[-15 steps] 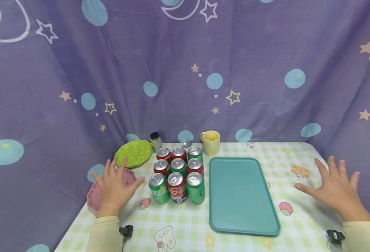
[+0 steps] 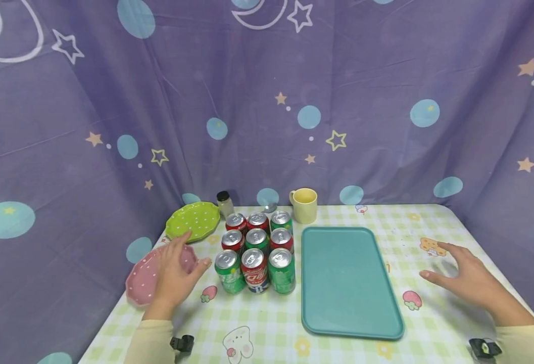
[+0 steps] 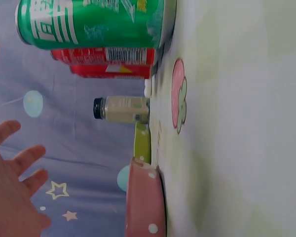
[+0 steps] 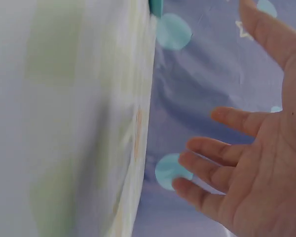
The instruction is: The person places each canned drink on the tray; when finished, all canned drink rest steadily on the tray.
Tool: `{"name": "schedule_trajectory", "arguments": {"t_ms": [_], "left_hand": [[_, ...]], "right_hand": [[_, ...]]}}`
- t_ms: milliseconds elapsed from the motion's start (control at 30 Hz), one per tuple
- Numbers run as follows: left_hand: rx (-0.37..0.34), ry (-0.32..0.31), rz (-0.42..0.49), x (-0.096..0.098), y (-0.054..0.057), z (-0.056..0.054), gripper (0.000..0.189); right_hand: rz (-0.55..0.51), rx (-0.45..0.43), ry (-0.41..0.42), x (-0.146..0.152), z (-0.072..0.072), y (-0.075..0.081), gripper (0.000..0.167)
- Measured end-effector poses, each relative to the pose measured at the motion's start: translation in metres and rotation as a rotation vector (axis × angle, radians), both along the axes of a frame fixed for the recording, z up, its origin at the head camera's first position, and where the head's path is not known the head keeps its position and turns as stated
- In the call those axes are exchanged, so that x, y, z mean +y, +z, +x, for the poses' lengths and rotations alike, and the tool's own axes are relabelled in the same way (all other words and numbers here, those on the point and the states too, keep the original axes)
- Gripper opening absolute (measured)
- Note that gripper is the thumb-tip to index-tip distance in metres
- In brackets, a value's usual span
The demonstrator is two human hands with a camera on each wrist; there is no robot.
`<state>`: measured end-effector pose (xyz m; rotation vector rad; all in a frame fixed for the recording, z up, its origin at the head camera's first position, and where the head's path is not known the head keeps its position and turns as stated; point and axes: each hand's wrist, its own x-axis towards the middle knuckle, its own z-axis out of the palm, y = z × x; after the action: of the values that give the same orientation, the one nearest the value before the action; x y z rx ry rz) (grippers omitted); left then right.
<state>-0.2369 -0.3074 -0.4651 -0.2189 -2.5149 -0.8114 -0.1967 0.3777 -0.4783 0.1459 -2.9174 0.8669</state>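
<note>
In the head view my left hand (image 2: 173, 278) hovers over the pink dotted plate (image 2: 141, 278), holding nothing, its thumb pointing toward the cans. My right hand (image 2: 471, 285) is above the cloth to the right of the teal tray (image 2: 350, 283), also holding nothing. Between the left hand and the tray stand several soda cans in three rows. A green can (image 2: 230, 273), a red can (image 2: 255, 273) and another green can (image 2: 282, 273) make up the front row. In the left wrist view the fingers are spread beside a green can (image 3: 96, 22).
A green dotted plate (image 2: 194, 221) lies behind the pink one. At the back are a black-capped jar (image 2: 225, 206), a spoon (image 2: 270, 208) and a yellow mug (image 2: 305, 207). A checkered cloth (image 2: 271, 328) covers the table; a purple curtain (image 2: 257, 76) hangs behind.
Both hands have turned, so their fingers now look closer together in the head view. The cans, tray and plates have stayed put.
</note>
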Motion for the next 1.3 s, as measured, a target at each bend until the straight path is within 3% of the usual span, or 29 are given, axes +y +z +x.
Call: {"name": "schedule_trajectory", "arguments": {"t_ms": [233, 400, 733, 867, 1100, 1300], "left_hand": [[-0.078, -0.112, 0.213, 0.003, -0.01, 0.001, 0.078], [-0.101, -0.22, 0.318, 0.006, -0.021, -0.001, 0.068], [-0.138, -0.397, 0.39, 0.016, -0.028, 0.002, 0.055], [-0.182, -0.457, 0.405, 0.022, -0.029, 0.003, 0.058], [-0.219, -0.488, 0.458, 0.027, -0.031, 0.005, 0.066], [-0.296, -0.422, 0.454, 0.031, -0.035, 0.005, 0.072]], "right_hand": [[-0.133, -0.152, 0.093, -0.016, 0.002, 0.002, 0.077], [-0.189, -0.162, 0.166, -0.028, 0.002, -0.002, 0.071], [-0.424, -0.328, 0.349, -0.049, 0.003, -0.01, 0.074], [-0.429, -0.33, 0.407, -0.053, 0.004, -0.012, 0.075], [-0.45, -0.356, 0.542, -0.052, 0.004, -0.018, 0.083], [-0.46, -0.376, 0.624, -0.05, 0.005, -0.023, 0.091]]}}
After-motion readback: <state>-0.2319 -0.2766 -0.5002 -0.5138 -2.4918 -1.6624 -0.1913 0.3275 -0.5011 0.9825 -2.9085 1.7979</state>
